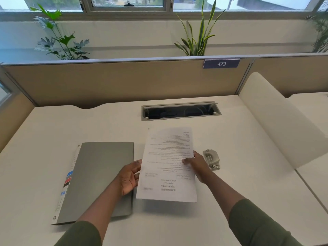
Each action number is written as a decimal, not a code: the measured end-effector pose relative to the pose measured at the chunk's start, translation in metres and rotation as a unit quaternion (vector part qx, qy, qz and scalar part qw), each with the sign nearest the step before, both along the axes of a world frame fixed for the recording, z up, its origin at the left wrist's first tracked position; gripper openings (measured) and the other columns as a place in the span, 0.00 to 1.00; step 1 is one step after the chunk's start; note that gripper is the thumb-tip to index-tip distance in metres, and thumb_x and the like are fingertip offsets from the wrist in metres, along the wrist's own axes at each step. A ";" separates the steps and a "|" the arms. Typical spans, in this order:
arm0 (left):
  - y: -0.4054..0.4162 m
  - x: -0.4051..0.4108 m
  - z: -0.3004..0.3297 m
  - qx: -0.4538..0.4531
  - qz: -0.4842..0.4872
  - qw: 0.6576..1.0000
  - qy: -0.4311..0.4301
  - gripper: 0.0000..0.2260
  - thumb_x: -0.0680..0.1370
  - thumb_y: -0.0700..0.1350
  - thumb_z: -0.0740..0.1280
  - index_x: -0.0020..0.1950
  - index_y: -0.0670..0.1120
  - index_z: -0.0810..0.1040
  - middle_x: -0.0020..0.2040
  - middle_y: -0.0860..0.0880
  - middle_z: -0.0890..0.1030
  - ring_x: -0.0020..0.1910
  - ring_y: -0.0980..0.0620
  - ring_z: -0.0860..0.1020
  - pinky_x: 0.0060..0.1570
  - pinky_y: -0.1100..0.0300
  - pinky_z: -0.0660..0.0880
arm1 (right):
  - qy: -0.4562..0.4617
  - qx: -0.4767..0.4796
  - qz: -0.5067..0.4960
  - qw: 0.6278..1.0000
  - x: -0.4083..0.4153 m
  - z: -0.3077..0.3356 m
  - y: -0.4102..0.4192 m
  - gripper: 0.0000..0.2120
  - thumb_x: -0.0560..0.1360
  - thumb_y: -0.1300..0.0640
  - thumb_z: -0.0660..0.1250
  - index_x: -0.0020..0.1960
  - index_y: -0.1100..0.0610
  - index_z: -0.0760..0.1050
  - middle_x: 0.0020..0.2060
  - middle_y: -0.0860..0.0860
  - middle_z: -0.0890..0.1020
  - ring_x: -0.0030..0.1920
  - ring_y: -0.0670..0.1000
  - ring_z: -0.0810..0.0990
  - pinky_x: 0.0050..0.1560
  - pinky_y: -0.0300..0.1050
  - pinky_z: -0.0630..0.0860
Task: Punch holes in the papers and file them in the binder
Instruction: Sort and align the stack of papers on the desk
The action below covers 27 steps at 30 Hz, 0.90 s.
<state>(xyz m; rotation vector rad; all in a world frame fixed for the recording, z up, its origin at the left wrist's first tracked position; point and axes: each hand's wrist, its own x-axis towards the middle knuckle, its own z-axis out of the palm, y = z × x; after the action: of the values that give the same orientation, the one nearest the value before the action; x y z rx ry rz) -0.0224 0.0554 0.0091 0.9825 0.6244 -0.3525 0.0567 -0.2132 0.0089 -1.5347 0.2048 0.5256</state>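
A printed sheet of paper (pixel 168 162) hangs just above the white desk (pixel 230 139), its text upside down to me. My right hand (pixel 197 164) pinches its right edge, thumb on top. My left hand (pixel 129 176) is at the sheet's left edge with the fingers fairly straight, touching or just beside it. A closed grey binder (pixel 99 174) with coloured tabs on its spine lies flat to the left, partly under my left forearm. A small grey hole punch (pixel 212 159) sits on the desk right of my right hand.
An open cable tray (pixel 181 110) is set into the desk behind the paper. A beige partition (pixel 124 82) with a "473" sign (pixel 221 64) closes off the back. A white side panel (pixel 276 118) rises at the right.
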 end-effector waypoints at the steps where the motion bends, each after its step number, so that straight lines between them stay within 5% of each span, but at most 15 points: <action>1: -0.003 0.003 0.002 0.019 -0.023 1.000 -0.003 0.19 0.72 0.44 0.71 0.62 0.41 0.79 0.57 0.40 0.83 0.49 0.42 0.83 0.49 0.49 0.81 | 0.001 -0.001 0.014 1.000 0.001 0.000 0.001 0.22 0.62 0.65 0.66 0.56 0.54 0.80 0.53 0.54 0.85 0.55 0.60 0.83 0.59 0.59 0.78; 6: -0.022 0.015 0.005 0.082 -0.037 0.996 -0.026 0.17 0.73 0.35 0.71 0.62 0.41 0.78 0.55 0.40 0.84 0.54 0.38 0.82 0.51 0.42 0.79 | -0.015 -0.020 0.052 0.998 0.007 0.001 0.007 0.20 0.67 0.68 0.65 0.57 0.56 0.79 0.52 0.53 0.85 0.53 0.57 0.84 0.55 0.53 0.81; 10: -0.030 0.022 -0.003 0.197 -0.008 0.979 -0.043 0.15 0.74 0.35 0.71 0.60 0.43 0.79 0.54 0.43 0.84 0.50 0.44 0.83 0.49 0.50 0.80 | -0.028 -0.037 0.065 0.997 0.010 -0.004 0.005 0.19 0.69 0.68 0.65 0.59 0.58 0.77 0.53 0.52 0.85 0.52 0.54 0.84 0.48 0.46 0.80; 15: -0.035 0.028 -0.012 0.254 0.008 0.967 -0.026 0.15 0.74 0.36 0.72 0.59 0.43 0.77 0.53 0.45 0.84 0.50 0.45 0.83 0.53 0.47 0.79 | -0.043 -0.061 0.056 0.996 0.015 -0.017 0.002 0.17 0.72 0.63 0.68 0.60 0.57 0.76 0.55 0.52 0.84 0.55 0.54 0.83 0.58 0.54 0.79; 22: -0.040 0.033 -0.003 0.251 0.034 0.966 -0.054 0.09 0.74 0.35 0.71 0.50 0.46 0.82 0.50 0.44 0.85 0.48 0.43 0.83 0.51 0.48 0.80 | -0.098 -0.073 0.024 0.992 0.017 -0.018 0.002 0.15 0.73 0.58 0.69 0.59 0.54 0.77 0.54 0.50 0.84 0.52 0.52 0.84 0.56 0.57 0.80; 27: -0.050 0.036 0.028 0.387 0.087 0.902 -0.171 0.08 0.75 0.37 0.71 0.52 0.47 0.80 0.46 0.50 0.83 0.44 0.52 0.82 0.43 0.59 0.79 | -0.183 0.015 -0.026 0.983 0.019 0.008 0.008 0.12 0.74 0.60 0.70 0.57 0.57 0.79 0.52 0.53 0.85 0.51 0.56 0.85 0.51 0.56 0.82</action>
<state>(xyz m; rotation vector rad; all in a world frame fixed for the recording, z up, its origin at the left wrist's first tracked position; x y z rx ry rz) 0.0139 0.0057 0.0368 1.6885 0.5247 0.2626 0.0760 -0.2049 0.0167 -1.5636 -0.0468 0.1979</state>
